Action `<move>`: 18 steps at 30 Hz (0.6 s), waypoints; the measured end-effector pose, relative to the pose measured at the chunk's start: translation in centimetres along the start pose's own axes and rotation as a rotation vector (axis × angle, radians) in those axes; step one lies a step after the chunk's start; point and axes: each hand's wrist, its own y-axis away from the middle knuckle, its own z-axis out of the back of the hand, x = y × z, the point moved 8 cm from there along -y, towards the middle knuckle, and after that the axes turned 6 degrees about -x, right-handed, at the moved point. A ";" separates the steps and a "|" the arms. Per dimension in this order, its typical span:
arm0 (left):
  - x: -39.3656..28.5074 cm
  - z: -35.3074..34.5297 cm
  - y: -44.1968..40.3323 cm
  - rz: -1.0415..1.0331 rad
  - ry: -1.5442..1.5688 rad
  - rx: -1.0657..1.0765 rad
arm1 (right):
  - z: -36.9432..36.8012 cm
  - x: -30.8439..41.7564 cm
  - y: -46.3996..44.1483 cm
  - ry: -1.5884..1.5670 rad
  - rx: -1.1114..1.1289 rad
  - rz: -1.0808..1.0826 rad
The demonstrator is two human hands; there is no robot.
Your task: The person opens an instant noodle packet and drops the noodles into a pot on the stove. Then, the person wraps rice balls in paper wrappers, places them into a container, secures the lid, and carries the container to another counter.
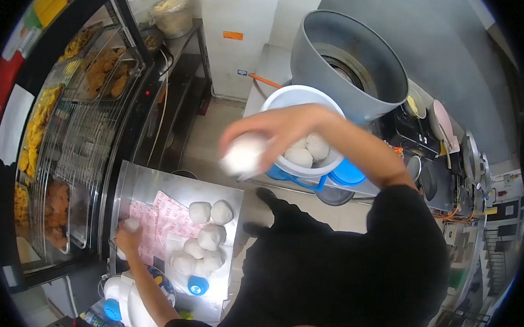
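My right hand (272, 133) is raised in front of a white bucket (297, 92), fingers wrapped round a white round bundle (244, 155), blurred by motion. Inside the bucket, more white round bundles (299, 157) show below my wrist. At the far left of the steel table (216, 192), my left hand (128, 237) is closed around a small white thing (132, 224), mostly hidden by my fingers. Beside it lie pink-printed paper sheets (169, 216). Several white bundles (210, 236) sit together on the table's right half, close to a blue round object (198, 285).
A glass display case (89, 143) with fried food on racks stands at left. Behind the bucket is a large grey metal pot (351, 58). A blue lid (346, 172) is next to the bucket. A white appliance (133, 303) stands at the table's near left.
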 end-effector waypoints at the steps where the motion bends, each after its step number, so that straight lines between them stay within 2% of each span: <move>1: -0.2 0.8 0.0 0.017 0.123 0.013 | 2.0 -0.1 3.9 0.060 -0.117 -0.048; 3: 0.8 0.4 -0.6 0.056 0.331 0.002 | 4.2 -1.9 9.9 0.442 -0.355 -0.181; 6: 2.5 -0.1 -1.1 0.154 0.525 0.002 | 3.1 -7.7 13.9 0.706 -0.481 -0.612; 10: 1.6 2.4 -0.8 0.218 0.827 -0.033 | 1.0 -13.2 14.4 0.918 -0.568 -0.458; 11: 0.4 3.7 -0.8 0.125 0.896 -0.069 | 0.9 -13.4 14.7 0.995 -0.596 -0.396; 12: -1.6 5.7 -1.2 0.029 0.959 -0.102 | 0.7 -13.3 15.0 1.065 -0.626 -0.334; 14: -8.0 11.4 -1.3 -0.097 0.994 -0.125 | 1.1 -13.7 15.5 0.974 -0.611 -0.323; 16: -17.6 19.1 -0.2 -0.162 0.955 -0.105 | 1.7 -13.2 16.2 0.870 -0.633 -0.297; 17: -22.0 21.8 0.1 -0.350 0.970 -0.120 | 2.3 -12.2 16.6 0.812 -0.663 -0.276; 18: -27.0 24.5 1.0 -0.399 1.008 -0.060 | 3.0 -11.5 17.1 0.753 -0.691 -0.257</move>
